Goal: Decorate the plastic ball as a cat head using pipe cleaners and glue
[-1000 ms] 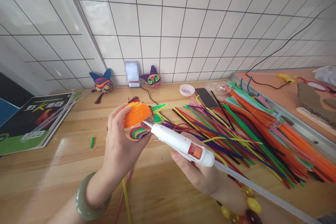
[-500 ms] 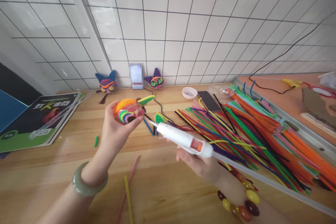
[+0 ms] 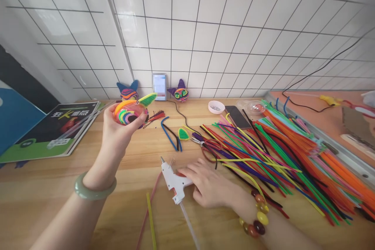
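My left hand [image 3: 117,129] is raised over the table, closed round a clear ball [image 3: 129,114] covered in coils of coloured pipe cleaners. A green leaf-shaped ear with a yellow edge [image 3: 148,99] sticks up from its top. At the middle of the table, the white hot glue gun [image 3: 175,181] lies on its side, nozzle pointing away. My right hand [image 3: 209,183] has its fingers and thumb about the gun's handle, which they partly hide. Beyond it lie a second green ear piece [image 3: 183,134] and red-handled scissors [image 3: 212,145].
Many loose pipe cleaners [image 3: 293,156] cover the right side. Further back are a pink bowl [image 3: 216,107], a dark phone [image 3: 238,117] and a propped lit phone [image 3: 159,86]. Two finished cat-like ornaments, one purple-eared [image 3: 181,91], lean by the wall. A magazine [image 3: 52,129] lies left.
The glue gun has come down from beside the ball onto the table, with my right hand on its handle. My left hand has shifted left, still holding the ball.
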`<state>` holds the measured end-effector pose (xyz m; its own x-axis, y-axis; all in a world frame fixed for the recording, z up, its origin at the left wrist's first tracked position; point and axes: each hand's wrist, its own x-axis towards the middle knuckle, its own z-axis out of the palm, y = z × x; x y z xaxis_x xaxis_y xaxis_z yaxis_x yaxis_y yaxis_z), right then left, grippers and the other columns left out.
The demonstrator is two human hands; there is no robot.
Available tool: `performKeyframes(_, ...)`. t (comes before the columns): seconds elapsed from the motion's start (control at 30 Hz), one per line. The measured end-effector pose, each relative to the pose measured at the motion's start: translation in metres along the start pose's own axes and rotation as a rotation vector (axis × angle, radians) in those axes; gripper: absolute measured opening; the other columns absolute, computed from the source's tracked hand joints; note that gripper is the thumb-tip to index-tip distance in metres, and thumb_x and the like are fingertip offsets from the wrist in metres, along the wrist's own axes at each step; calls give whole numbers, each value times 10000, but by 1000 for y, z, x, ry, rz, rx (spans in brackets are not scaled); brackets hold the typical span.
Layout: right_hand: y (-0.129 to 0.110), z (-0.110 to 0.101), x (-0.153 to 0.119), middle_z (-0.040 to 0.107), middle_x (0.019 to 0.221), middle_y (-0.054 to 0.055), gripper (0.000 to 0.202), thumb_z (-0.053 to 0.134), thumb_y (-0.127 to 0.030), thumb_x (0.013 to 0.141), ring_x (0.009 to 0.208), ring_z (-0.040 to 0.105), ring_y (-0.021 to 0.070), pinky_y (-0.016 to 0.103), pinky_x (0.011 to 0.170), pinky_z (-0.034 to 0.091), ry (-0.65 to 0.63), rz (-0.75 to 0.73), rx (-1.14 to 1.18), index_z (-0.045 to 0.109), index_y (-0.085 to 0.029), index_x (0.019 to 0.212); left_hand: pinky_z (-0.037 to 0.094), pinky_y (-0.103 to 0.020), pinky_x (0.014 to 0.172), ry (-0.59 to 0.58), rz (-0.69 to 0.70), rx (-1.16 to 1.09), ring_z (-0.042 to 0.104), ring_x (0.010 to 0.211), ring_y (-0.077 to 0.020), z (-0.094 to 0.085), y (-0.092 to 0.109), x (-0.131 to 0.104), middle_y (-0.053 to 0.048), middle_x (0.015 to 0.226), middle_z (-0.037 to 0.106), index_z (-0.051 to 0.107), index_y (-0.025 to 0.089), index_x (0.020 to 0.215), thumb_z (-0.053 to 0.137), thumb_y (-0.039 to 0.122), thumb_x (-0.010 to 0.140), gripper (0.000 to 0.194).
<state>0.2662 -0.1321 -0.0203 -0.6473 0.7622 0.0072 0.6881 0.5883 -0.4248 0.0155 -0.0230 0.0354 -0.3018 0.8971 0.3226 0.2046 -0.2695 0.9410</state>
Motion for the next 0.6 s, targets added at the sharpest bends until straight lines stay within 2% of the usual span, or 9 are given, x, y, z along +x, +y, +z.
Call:
performKeyframes(0.1, 4, 0, 0, 639, 1205, 100, 612, 534, -102, 734, 1078, 560, 267, 444, 986, 404, -17, -9, -1, 525, -176, 1341, 504, -461, 929, 29, -42, -33, 600, 1102, -291, 4, 4, -2, -96, 1175, 595, 500, 213, 1155, 871, 361, 562, 716)
performKeyframes(0.17, 10, -5, 3, 636, 1225, 114, 515, 522, -138, 815, 1138, 547, 274, 445, 1014, 397, 46, 6, -26, 541, -162, 1330, 520, -436, 901, 5, -65, -71, 615, 1088, -284, 7, 6, -5, -98, 1175, 604, 488, 202, 1184, 884, 345, 538, 771)
performKeyframes(0.27, 24, -19, 21, 656, 1196, 151, 349, 451, -200, 944, 1124, 579, 269, 431, 1000, 423, 174, 127, -113, 606, -124, 1248, 533, -411, 881, -56, -58, -113, 632, 1073, -270, 11, 7, -9, -98, 1164, 618, 476, 194, 1205, 884, 319, 547, 784)
performKeyframes(0.3, 30, -24, 31, 676, 1151, 139, 319, 428, -174, 959, 1095, 600, 248, 396, 977, 443, 185, 192, -128, 636, -137, 1198, 535, -411, 881, -72, -55, -120, 634, 1071, -269, 12, 7, -11, -96, 1157, 622, 471, 194, 1208, 883, 315, 550, 785)
performKeyframes(0.37, 42, -34, 54, 673, 1177, 118, 310, 415, -148, 976, 1128, 601, 214, 343, 989, 443, 178, 321, -130, 635, -163, 1194, 539, -421, 883, -103, -58, -138, 641, 1063, -268, 14, 5, -13, -91, 1144, 628, 453, 199, 1211, 886, 312, 552, 796)
performKeyframes(0.5, 63, -42, 101, 663, 1149, 154, 269, 578, -262, 936, 1080, 627, 261, 399, 938, 492, 98, 467, -145, 631, -125, 1162, 543, -442, 892, -171, -74, -172, 658, 1027, -263, 18, 0, -18, -84, 1144, 629, 430, 209, 1205, 891, 323, 547, 812)
performKeyframes(0.6, 69, -40, 124, 610, 1222, 96, 324, 600, -338, 937, 1046, 627, 227, 431, 881, 539, -17, 532, -117, 585, -167, 1212, 526, -454, 929, -204, -47, -152, 646, 1060, -269, 19, -1, -20, -93, 1187, 616, 429, 213, 1221, 890, 345, 551, 824)
